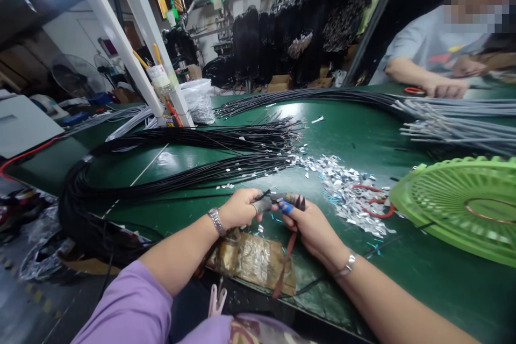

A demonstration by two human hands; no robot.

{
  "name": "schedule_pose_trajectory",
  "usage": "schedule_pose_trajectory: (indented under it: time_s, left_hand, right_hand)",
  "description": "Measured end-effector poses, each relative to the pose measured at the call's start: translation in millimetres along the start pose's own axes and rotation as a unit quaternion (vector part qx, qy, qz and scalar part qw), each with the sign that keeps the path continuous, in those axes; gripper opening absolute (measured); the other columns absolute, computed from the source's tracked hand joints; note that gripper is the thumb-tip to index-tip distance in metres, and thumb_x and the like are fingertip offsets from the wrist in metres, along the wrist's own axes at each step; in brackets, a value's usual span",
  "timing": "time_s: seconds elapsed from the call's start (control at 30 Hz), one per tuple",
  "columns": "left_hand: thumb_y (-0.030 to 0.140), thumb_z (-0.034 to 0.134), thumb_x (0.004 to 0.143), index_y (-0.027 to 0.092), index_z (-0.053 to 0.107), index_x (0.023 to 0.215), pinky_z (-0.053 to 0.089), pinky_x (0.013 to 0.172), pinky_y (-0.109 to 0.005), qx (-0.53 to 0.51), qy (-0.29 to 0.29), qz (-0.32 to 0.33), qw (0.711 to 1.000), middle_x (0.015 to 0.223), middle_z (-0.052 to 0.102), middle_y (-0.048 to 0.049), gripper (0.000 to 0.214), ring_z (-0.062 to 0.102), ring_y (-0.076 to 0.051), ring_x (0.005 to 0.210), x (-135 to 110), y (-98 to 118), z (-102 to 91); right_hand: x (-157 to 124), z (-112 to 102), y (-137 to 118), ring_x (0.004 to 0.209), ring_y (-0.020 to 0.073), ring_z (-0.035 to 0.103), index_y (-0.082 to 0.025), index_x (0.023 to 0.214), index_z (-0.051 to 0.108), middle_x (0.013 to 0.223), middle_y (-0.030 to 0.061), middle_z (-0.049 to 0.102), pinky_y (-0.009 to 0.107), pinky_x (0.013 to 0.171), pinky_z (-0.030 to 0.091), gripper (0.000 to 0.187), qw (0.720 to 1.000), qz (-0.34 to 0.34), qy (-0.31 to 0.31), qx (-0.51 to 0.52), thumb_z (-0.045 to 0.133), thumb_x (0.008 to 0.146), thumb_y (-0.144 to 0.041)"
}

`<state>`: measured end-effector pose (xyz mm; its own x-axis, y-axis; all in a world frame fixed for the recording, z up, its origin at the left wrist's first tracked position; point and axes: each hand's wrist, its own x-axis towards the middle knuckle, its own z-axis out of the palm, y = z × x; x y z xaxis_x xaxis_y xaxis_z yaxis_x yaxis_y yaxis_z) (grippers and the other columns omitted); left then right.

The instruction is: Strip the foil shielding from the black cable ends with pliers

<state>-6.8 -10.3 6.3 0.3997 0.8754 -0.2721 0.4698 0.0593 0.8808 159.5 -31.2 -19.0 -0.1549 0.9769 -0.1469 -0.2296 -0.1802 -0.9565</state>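
My left hand [242,208] is closed in a pinch on the end of a black cable [217,195]. It wears a watch, and grey wrapping covers a fingertip. My right hand [304,223] meets it there, fingers closed, with blue wrapping on one finger. Dark pointed tips show at the right fingers; what that hand grips is too small to make out. Below it hangs a reddish-brown strap [284,266], over a tape-covered cardboard pad [258,260] at the table edge. Bundles of black cables [193,174] lie behind and left of my hands.
Foil-like scraps [346,193] are heaped on the green table [250,226], beside a red-handled tool [379,204] and a green fan [463,204]. Grey cables [455,123] lie at the right, near a co-worker's hand [447,87]. White posts [149,27] rise at the left.
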Motion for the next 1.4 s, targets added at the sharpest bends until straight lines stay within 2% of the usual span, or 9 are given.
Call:
schedule_pose_trajectory:
  time_s: [0.17, 0.3, 0.43, 0.6, 0.73, 0.93, 1.13, 1.23, 1.4]
  left_hand:
    - [0.045, 0.062, 0.076, 0.015, 0.052, 0.072, 0.029, 0.034, -0.015, -0.069, 0.035, 0.003, 0.997, 0.051, 0.052, 0.0051, 0.032, 0.042, -0.004, 0.033, 1.4, 2.6, 0.0]
    - [0.036, 0.060, 0.078, 0.015, 0.052, 0.073, 0.034, 0.037, -0.017, -0.046, 0.046, 0.008, 0.998, 0.051, 0.051, 0.0050, 0.023, 0.044, -0.006, 0.036, 2.5, -0.3, 0.8]
    - [0.028, 0.056, 0.080, 0.016, 0.051, 0.068, 0.034, 0.046, -0.020, 0.117, 0.096, 0.083, 0.985, 0.055, 0.053, 0.0023, 0.017, 0.048, -0.009, 0.046, 0.1, -3.1, 1.0]
    - [0.024, 0.058, 0.076, 0.017, 0.054, 0.064, 0.029, 0.053, -0.025, 0.329, 0.171, 0.153, 0.916, 0.062, 0.058, -0.0008, 0.014, 0.051, -0.013, 0.057, -5.3, -1.2, 2.2]
    - [0.018, 0.056, 0.074, 0.018, 0.059, 0.069, 0.031, 0.055, -0.025, 0.369, 0.168, 0.169, 0.898, 0.065, 0.062, -0.0010, 0.005, 0.053, -0.014, 0.059, -7.3, -1.5, 4.1]
    - [0.018, 0.056, 0.073, 0.018, 0.061, 0.071, 0.032, 0.056, -0.025, 0.377, 0.165, 0.175, 0.895, 0.066, 0.062, -0.0009, 0.005, 0.053, -0.013, 0.060, -7.9, -1.7, 3.7]
    - [0.026, 0.056, 0.076, 0.018, 0.056, 0.065, 0.028, 0.054, -0.024, 0.346, 0.171, 0.136, 0.913, 0.059, 0.056, 0.0014, 0.013, 0.047, -0.012, 0.055, -8.7, 2.9, -1.0]
    - [0.028, 0.056, 0.077, 0.018, 0.055, 0.065, 0.028, 0.054, -0.024, 0.346, 0.171, 0.126, 0.914, 0.058, 0.054, 0.0015, 0.016, 0.047, -0.012, 0.055, -8.9, 3.7, -1.5]
    - [0.027, 0.055, 0.079, 0.018, 0.056, 0.067, 0.031, 0.054, -0.025, 0.382, 0.139, 0.155, 0.901, 0.062, 0.058, -0.0010, 0.015, 0.052, -0.014, 0.058, -8.8, 2.7, 0.1]
  right_hand:
    - [0.0, -1.8, 2.9, 0.040, 0.0075, 0.027, -0.017, 0.074, 0.061, 0.040, -0.0084, 0.039, 0.023, 0.040, 0.016, 0.037, 1.000, 0.017, 0.018, 0.018, 0.077, 0.060, -0.047]
    - [-2.0, 0.9, -0.1, 0.043, 0.0066, 0.029, -0.017, 0.079, 0.062, 0.046, -0.0080, 0.045, 0.022, 0.041, 0.017, 0.042, 1.000, 0.010, 0.017, 0.006, 0.083, 0.053, -0.042]
    - [-3.7, 3.9, -3.0, 0.045, 0.0065, 0.030, -0.017, 0.080, 0.061, 0.053, -0.0069, 0.049, 0.022, 0.041, 0.020, 0.045, 1.000, 0.009, 0.015, -0.004, 0.084, 0.050, -0.041]
    - [-3.3, 3.6, 2.6, 0.046, 0.0069, 0.029, -0.018, 0.073, 0.057, 0.052, -0.0084, 0.043, 0.022, 0.042, 0.021, 0.044, 1.000, 0.008, 0.022, -0.016, 0.084, 0.051, -0.045]
    - [-2.1, 3.1, 7.2, 0.045, 0.0072, 0.029, -0.019, 0.070, 0.055, 0.049, -0.0089, 0.040, 0.022, 0.041, 0.021, 0.044, 0.999, 0.004, 0.030, -0.022, 0.082, 0.052, -0.049]
    - [-1.8, 1.8, 6.6, 0.044, 0.0078, 0.030, -0.019, 0.069, 0.056, 0.047, -0.0085, 0.042, 0.023, 0.042, 0.022, 0.037, 1.000, 0.003, 0.010, -0.020, 0.079, 0.056, -0.045]
    - [-2.1, -4.7, -0.8, 0.063, 0.0136, 0.049, -0.021, 0.083, 0.062, 0.070, -0.0021, 0.059, 0.026, 0.058, 0.040, 0.031, 0.998, -0.050, 0.016, -0.023, 0.076, 0.057, -0.030]
    - [-2.6, -4.3, -3.7, 0.053, 0.0115, 0.041, -0.020, 0.086, 0.063, 0.062, -0.0035, 0.054, 0.025, 0.050, 0.033, 0.032, 0.999, -0.027, 0.014, -0.022, 0.075, 0.062, -0.037]
    - [-1.2, -2.7, -1.2, 0.045, 0.0084, 0.029, -0.019, 0.071, 0.061, 0.048, -0.0072, 0.042, 0.024, 0.043, 0.024, 0.033, 0.998, -0.021, -0.001, -0.063, 0.076, 0.061, -0.047]
